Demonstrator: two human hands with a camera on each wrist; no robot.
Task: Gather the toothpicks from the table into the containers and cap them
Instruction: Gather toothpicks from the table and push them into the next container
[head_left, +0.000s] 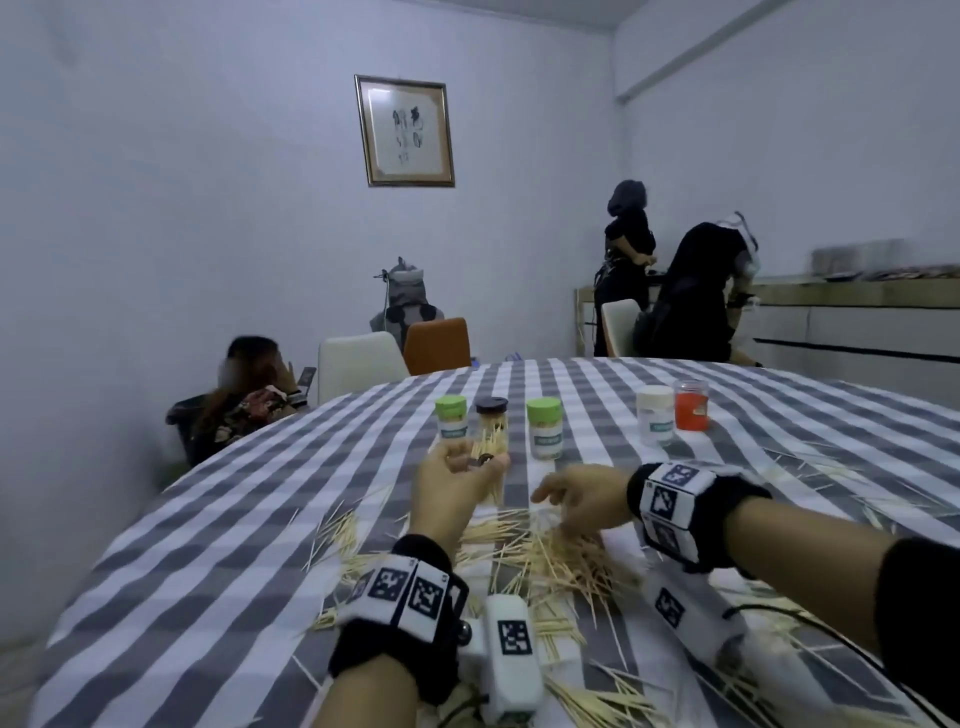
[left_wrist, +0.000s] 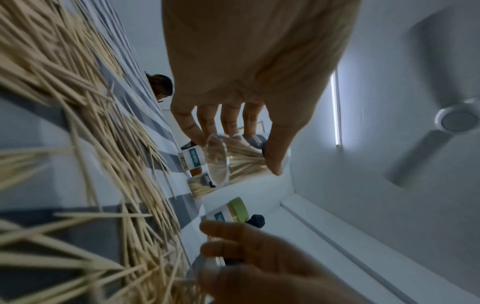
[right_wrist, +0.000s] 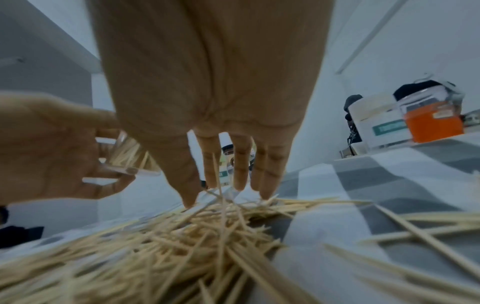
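My left hand (head_left: 451, 486) grips a clear container (left_wrist: 233, 158) of toothpicks, lifted off the table (head_left: 218, 525) near its middle, long axis tilted, mouth up. My right hand (head_left: 576, 501) reaches fingers (right_wrist: 240, 164) spread and extended down onto the loose toothpick pile (head_left: 540, 561), whose sticks point every way. Capped containers (head_left: 544, 427) stand upright toward the far edge; bare cloth lies between them and the pile. The left edge is well apart.

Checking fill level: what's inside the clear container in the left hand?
Toothpicks fill the clear container in the left hand; some stick out the top. The fingers hide its lower part.
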